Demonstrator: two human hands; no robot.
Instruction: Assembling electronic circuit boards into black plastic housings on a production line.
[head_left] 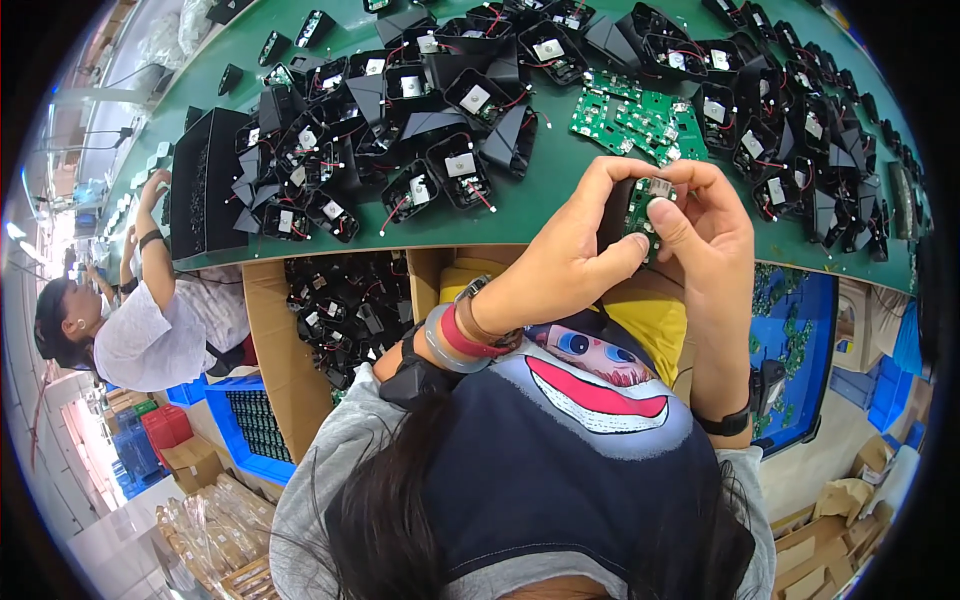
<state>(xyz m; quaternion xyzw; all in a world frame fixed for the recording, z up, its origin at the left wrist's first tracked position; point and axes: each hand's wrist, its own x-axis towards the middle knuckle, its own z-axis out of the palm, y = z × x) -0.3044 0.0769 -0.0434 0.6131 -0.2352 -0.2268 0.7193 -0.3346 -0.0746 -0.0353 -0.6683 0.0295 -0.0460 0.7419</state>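
Close to my body, at the table's front edge, my left hand (572,245) grips a small black plastic housing (615,212) from its left side. A small green circuit board (638,203) with a silver metal connector (660,187) lies against the housing. My right hand (712,215) has its thumb pressed on the board and its fingers curled round the right edge. The left thumb also rests low on the board. Fingers hide much of both parts, so I cannot tell how fully the board sits in the housing.
Many black housings (462,165) with red wires and a pile of green circuit boards (640,118) cover the green table (350,228). Below are a cardboard box (275,350) of black housings and a blue tray (815,330) with boards. A co-worker (150,330) works at left beside a black box (208,185).
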